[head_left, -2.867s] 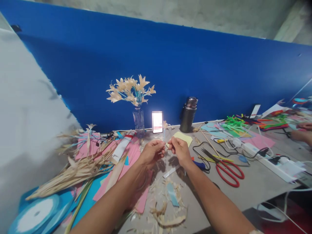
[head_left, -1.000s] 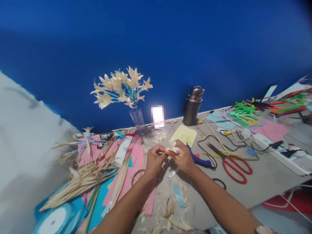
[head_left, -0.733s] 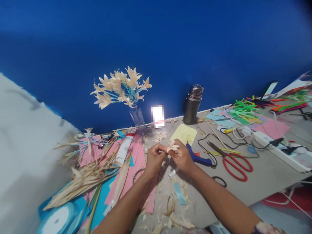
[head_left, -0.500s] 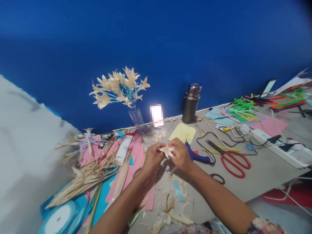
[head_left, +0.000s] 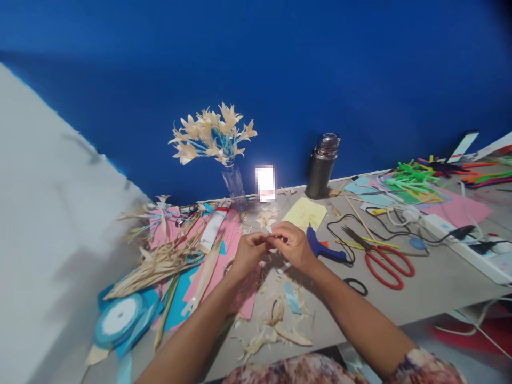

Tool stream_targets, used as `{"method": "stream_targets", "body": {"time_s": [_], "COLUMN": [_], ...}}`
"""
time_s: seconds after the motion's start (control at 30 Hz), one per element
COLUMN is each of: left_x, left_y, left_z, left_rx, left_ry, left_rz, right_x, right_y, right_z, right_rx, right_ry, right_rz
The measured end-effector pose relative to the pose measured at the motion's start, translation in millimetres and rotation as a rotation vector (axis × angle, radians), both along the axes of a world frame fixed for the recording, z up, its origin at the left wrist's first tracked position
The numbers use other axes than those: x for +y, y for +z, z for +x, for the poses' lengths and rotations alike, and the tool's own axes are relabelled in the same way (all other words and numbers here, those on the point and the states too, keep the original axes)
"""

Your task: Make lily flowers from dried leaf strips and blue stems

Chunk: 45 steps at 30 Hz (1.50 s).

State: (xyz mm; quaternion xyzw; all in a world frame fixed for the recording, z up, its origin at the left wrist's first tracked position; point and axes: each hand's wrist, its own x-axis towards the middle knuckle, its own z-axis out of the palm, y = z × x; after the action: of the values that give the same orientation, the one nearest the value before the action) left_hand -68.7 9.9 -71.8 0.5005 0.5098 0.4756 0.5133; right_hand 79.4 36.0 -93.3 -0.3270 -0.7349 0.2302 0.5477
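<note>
My left hand and my right hand meet over the table's middle, fingertips pinched together. Just beyond them shows a cream flower with pointed petals, apparently made of dried husk. Its base seems to sit between my fingertips, though the fingers cover most of that spot. Beside my right hand lies a blue glue gun, its tip by a yellow paper sheet. Red-handled scissors rest farther right. Husk scraps and a short blue ribbon piece are scattered below my hands.
A glass vase of similar flowers stands against the blue wall, with a thermos to its right. Dried husks, pink paper and a blue ribbon roll lie left. A power strip with cables sits right.
The held flower no longer faces me between my hands; my fingertips have come together. The whole view has shifted, so the table's things appear farther right and slightly higher.
</note>
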Motion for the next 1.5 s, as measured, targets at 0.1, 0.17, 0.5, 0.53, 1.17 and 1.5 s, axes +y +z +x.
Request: {"method": "stream_targets", "body": {"time_s": [0.1, 0.17, 0.5, 0.53, 1.17, 1.5], "left_x": [-12.0, -22.1, -61.4, -63.0, -87.5, -88.3], "left_y": [4.5, 8.9, 21.7, 19.5, -3.2, -3.8], "left_z": [-2.0, -8.4, -59.3, -61.6, -107.1, -102.2], "left_rx": [0.037, 0.082, 0.06, 0.049, 0.015, -0.071], "left_ry": [-0.042, -0.036, 0.028, 0.036, 0.102, 0.111], "left_rz": [-0.066, -0.079, -0.158, -0.16, -0.223, -0.28], "right_x": [1.2, 5.4, 36.5, 41.8, 107.1, 120.1], "right_y": [5.4, 11.9, 56.5, 59.2, 25.4, 23.8], "right_z": [4.7, 11.8, 55.7, 58.9, -24.6, -127.6], "right_rx": [0.142, 0.263, 0.396, 0.331, -0.552, -0.861], "right_ry": [-0.026, -0.105, -0.321, -0.319, -0.014, 0.094], "right_rz": [-0.178, -0.312, -0.39, -0.413, -0.37, -0.294]}}
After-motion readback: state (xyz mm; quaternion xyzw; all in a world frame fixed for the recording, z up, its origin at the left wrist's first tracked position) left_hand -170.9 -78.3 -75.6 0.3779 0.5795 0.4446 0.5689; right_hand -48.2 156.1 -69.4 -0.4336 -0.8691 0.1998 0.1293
